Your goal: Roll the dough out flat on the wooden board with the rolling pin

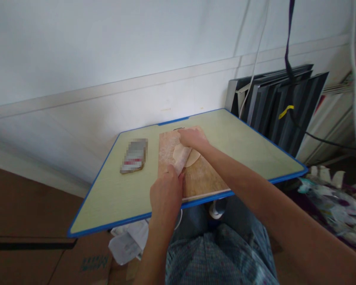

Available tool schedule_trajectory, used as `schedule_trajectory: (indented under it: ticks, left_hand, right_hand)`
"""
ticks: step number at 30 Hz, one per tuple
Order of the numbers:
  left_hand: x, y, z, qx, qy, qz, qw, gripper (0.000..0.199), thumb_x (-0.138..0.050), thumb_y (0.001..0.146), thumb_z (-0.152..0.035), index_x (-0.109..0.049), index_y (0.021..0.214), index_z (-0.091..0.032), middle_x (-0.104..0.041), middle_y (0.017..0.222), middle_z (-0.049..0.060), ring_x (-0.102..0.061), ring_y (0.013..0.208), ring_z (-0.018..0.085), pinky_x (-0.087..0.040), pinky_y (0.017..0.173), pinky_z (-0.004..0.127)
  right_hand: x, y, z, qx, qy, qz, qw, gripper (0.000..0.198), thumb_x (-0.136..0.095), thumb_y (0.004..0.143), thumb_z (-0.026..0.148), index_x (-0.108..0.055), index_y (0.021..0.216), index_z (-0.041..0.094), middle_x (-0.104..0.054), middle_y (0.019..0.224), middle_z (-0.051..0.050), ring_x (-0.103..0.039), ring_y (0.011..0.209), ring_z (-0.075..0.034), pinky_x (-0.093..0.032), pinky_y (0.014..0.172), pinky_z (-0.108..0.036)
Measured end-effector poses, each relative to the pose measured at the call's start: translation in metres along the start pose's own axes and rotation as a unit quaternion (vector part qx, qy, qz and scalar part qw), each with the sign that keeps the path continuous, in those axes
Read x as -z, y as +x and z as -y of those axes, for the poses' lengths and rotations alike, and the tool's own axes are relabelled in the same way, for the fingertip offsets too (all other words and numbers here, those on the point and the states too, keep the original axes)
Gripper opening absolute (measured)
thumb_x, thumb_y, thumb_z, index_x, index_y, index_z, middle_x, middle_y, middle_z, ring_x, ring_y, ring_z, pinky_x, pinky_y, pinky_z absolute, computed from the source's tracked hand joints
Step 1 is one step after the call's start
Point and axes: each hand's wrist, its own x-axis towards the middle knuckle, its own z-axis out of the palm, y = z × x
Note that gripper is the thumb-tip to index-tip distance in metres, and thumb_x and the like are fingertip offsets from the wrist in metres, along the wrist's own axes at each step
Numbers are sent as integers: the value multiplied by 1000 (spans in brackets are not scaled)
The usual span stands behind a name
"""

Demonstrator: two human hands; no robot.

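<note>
Dough [193, 158] lies flat under a rolling pin [182, 159] on a wooden board [206, 183]
The left hand [167, 190] and right hand [193, 137] curl their fingers round the pin's ends; uneven pressure could thin one side, and a hard push could slide the board, near the table's [127, 200] front edge

A white wall [121, 39] stands behind the blue-edged green table [246, 142]. Dark panels [307, 99] lean to the right of the table, near hanging cords [287, 49]. Big brown boxes [26, 202] sit to the table's left.

Both arms [252, 184] outstretched, fingers [172, 171] curled
</note>
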Motion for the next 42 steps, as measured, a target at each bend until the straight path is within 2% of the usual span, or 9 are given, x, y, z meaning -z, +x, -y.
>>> schedule_trajectory:
  ticks: [10, 15, 20, 25, 30, 36, 39, 42]
  left_hand:
    - [-3, 3, 3, -1, -6, -6, 1000, 33, -26, 89, -40, -49, 92, -17, -66, 76, 10, -64, 70, 24, -44, 54, 29]
    - [-1, 0, -1, 10, -3, 4, 1000, 34, -25, 89, -40, -49, 94, -17, -65, 78, 11, -64, 71, 22, -44, 54, 28]
    - [-2, -1, -4, 7, -3, 0, 1000, 31, -26, 89, -38, -47, 98, -16, -64, 79, 10, -64, 71, 21, -44, 53, 27]
    - [-2, 8, 7, -7, -24, 15, 1000, 33, -28, 88, -42, -49, 93, -17, -65, 79, 10, -64, 73, 24, -44, 56, 30]
    - [-2, 17, 19, -41, -44, 43, 997, 34, -27, 88, -43, -49, 94, -18, -66, 84, 10, -63, 78, 24, -44, 61, 30]
    - [-3, 2, 4, 0, -3, 12, 1000, 30, -29, 89, -38, -48, 97, -17, -65, 79, 10, -64, 71, 23, -44, 55, 29]
    - [-6, -4, -3, -1, 3, -10, 1000, 29, -28, 89, -38, -47, 95, -17, -64, 80, 10, -64, 69, 22, -44, 52, 28]
    - [-8, -2, 0, -8, -5, -12, 1000, 29, -29, 89, -39, -47, 94, -17, -65, 78, 9, -64, 67, 22, -43, 51, 27]
  right_hand:
    - [-15, 28, 13, -7, -10, -18, 1000, 30, -43, 82, 16, -62, 105, 15, -63, 109, -14, -59, 99, -25, -44, 81, -38]
    - [-8, 14, 3, 7, -1, -13, 1000, 38, -40, 82, 16, -55, 117, 18, -61, 112, -13, -59, 99, -23, -47, 77, -34]
    - [-1, -1, -6, -10, 0, -15, 1000, 43, -37, 83, 15, -49, 124, 19, -61, 114, -11, -59, 99, -23, -47, 77, -33]
    - [-6, 10, 3, -10, -6, -19, 1000, 37, -40, 81, 14, -57, 114, 16, -64, 107, -13, -59, 98, -24, -48, 75, -33]
    - [-12, 21, 10, -16, -2, -10, 1000, 36, -42, 81, 14, -57, 113, 16, -62, 110, -13, -58, 101, -24, -46, 78, -34]
    - [-6, 5, -1, 2, -5, -16, 1000, 43, -37, 83, 16, -50, 123, 20, -61, 112, -12, -58, 100, -23, -46, 78, -34]
    - [-4, -1, -6, -2, 0, -19, 1000, 46, -36, 82, 16, -46, 127, 22, -60, 115, -10, -58, 100, -23, -46, 78, -33]
    - [-5, 0, -4, -2, -4, -23, 1000, 44, -37, 82, 16, -49, 124, 21, -61, 113, -10, -59, 99, -23, -46, 78, -34]
